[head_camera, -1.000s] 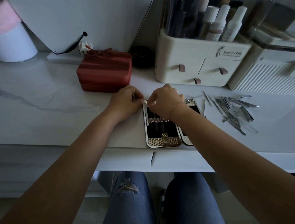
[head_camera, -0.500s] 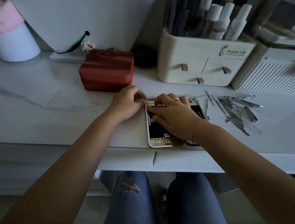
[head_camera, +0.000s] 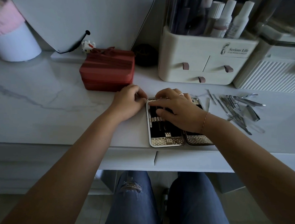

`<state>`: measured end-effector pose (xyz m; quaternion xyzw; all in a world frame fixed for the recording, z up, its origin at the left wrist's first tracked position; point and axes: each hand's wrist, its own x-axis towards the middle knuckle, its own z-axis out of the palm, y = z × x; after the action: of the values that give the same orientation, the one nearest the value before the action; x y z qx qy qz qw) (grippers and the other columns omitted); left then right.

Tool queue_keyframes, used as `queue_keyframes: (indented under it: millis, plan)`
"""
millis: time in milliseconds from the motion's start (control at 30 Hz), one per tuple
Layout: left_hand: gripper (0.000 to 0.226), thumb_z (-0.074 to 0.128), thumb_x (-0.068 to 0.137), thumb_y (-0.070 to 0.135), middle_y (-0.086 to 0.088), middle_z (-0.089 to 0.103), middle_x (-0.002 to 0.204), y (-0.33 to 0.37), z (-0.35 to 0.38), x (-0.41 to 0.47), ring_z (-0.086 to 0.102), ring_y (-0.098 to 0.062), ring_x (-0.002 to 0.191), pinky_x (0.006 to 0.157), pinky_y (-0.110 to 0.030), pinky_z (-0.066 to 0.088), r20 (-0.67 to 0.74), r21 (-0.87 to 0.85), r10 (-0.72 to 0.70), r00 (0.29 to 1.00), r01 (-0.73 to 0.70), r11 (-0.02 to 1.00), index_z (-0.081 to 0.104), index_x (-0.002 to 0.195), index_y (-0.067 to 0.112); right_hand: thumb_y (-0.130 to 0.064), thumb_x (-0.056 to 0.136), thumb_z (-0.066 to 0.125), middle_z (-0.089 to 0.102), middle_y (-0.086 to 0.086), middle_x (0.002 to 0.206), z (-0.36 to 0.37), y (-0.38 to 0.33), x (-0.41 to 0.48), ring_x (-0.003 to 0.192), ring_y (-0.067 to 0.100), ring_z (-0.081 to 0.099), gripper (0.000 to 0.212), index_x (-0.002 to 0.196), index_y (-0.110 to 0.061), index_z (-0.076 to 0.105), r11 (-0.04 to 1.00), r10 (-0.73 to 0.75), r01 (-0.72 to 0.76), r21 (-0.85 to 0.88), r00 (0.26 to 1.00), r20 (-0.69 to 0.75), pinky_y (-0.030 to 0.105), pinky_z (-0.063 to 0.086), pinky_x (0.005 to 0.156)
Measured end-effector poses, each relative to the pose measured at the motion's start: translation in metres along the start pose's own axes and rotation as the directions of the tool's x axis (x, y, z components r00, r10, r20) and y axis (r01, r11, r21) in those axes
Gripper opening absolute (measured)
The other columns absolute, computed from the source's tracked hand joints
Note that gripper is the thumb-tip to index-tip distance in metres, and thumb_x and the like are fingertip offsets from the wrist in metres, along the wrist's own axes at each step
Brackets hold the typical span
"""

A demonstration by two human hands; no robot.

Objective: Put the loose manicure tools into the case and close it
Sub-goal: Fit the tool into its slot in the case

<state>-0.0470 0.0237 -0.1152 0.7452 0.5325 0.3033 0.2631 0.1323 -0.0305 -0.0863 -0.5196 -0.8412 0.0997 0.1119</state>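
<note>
The manicure case (head_camera: 167, 140) lies open near the desk's front edge, gold-patterned with a black lining. A few thin tools sit under the strap in its left half. Its right half (head_camera: 198, 139) is mostly hidden by my right wrist. My left hand (head_camera: 128, 102) rests beside the case's top left corner, its curled fingers gripping the edge. My right hand (head_camera: 177, 109) lies across the case, thumb and index finger pinching a thin metal tool over the left half. Several loose steel tools (head_camera: 236, 109) lie in a pile to the right of the case.
A red zipped box (head_camera: 108, 69) stands just behind my left hand. A cream drawer organiser (head_camera: 204, 63) with bottles and a white ribbed box (head_camera: 271, 75) line the back right. A white cup (head_camera: 16, 45) and a mirror (head_camera: 80, 15) stand at the back left.
My right hand has dropped from the case's top edge and now lies flatter across it, fingers reaching into the left half. My left hand stays at the corner.
</note>
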Motion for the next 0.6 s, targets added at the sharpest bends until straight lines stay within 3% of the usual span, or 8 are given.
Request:
queue_keyframes:
  millis: [400, 500, 600]
  plan:
    - [0.015, 0.061, 0.082, 0.017, 0.016, 0.051, 0.080, -0.003, 0.001, 0.002, 0.053, -0.011, 0.084, 0.094, -0.044, 0.042, -0.010, 0.023, 0.025, 1.000, -0.025, 0.999, 0.057, 0.076, 0.031, -0.040, 0.094, 0.044, 0.040, -0.010, 0.136, 0.005, 0.000, -0.011, 0.126, 0.013, 0.028, 0.031, 0.122, -0.043, 0.057, 0.994, -0.070, 0.071, -0.079, 0.997, 0.016, 0.031, 0.015, 0.096]
    - [0.014, 0.061, 0.083, 0.017, 0.015, 0.051, 0.080, -0.003, 0.002, 0.002, 0.053, -0.012, 0.084, 0.094, -0.044, 0.042, -0.019, 0.018, 0.026, 0.999, -0.026, 1.000, 0.059, 0.077, 0.029, -0.037, 0.094, 0.047, 0.041, -0.008, 0.135, 0.005, 0.001, -0.013, 0.126, 0.012, 0.030, 0.029, 0.118, -0.040, 0.062, 0.998, -0.058, 0.058, 0.005, 0.998, -0.016, 0.031, 0.016, 0.098]
    - [0.008, 0.063, 0.083, 0.017, 0.013, 0.053, 0.083, -0.004, 0.004, 0.003, 0.053, -0.011, 0.082, 0.094, -0.041, 0.043, -0.028, -0.007, 0.033, 0.999, -0.034, 0.999, 0.065, 0.086, 0.024, -0.029, 0.092, 0.053, 0.049, 0.000, 0.124, 0.003, 0.012, -0.020, 0.116, 0.015, 0.045, 0.028, 0.118, -0.027, 0.064, 0.980, 0.052, -0.015, 0.198, 0.981, -0.185, 0.031, 0.031, 0.101]
